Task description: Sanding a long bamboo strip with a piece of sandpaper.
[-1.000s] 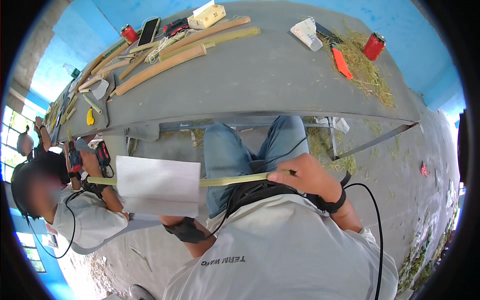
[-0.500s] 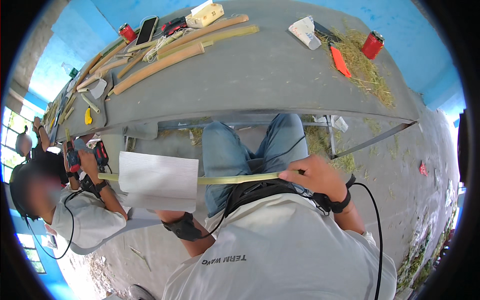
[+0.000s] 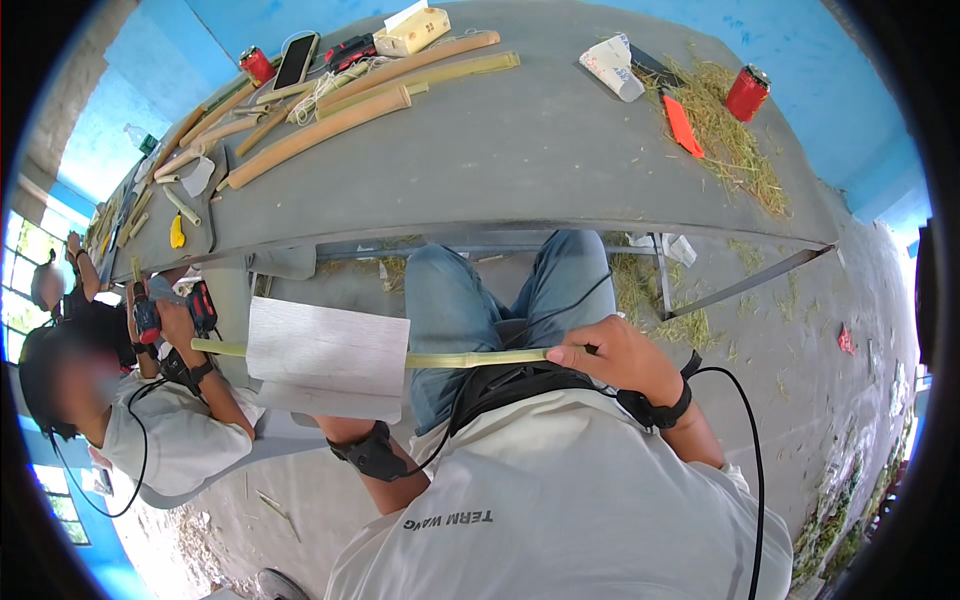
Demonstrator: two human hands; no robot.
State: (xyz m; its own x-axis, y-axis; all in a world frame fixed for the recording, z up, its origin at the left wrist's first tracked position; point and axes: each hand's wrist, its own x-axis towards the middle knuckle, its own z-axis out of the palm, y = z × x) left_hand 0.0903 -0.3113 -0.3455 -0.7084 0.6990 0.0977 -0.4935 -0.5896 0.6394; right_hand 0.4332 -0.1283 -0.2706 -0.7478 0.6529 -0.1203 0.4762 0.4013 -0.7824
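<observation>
A thin green bamboo strip (image 3: 470, 358) lies level across my lap, with a node partway along it. At its right end my right hand (image 3: 622, 358) is closed, thumb and fingers pinching it. Wrapped over the strip's left part is a folded pale grey sheet of stiff paper (image 3: 328, 345), and the strip's far left tip sticks out past it. My left forearm, with a black wrist strap (image 3: 368, 453), runs up behind this sheet. The sheet hides the left hand and its fingers completely.
Above my knees stands a grey table (image 3: 480, 160) bearing bamboo pieces (image 3: 320, 137), a phone (image 3: 296, 60), a tissue pack (image 3: 412, 32), an orange-handled tool (image 3: 682, 125), a red can (image 3: 748, 93) and shavings. A co-worker holding a power drill (image 3: 146, 318) sits close at left.
The paper sheet has shifted slightly right along the strip and tilted a little. My right hand and the strip have moved slightly left.
</observation>
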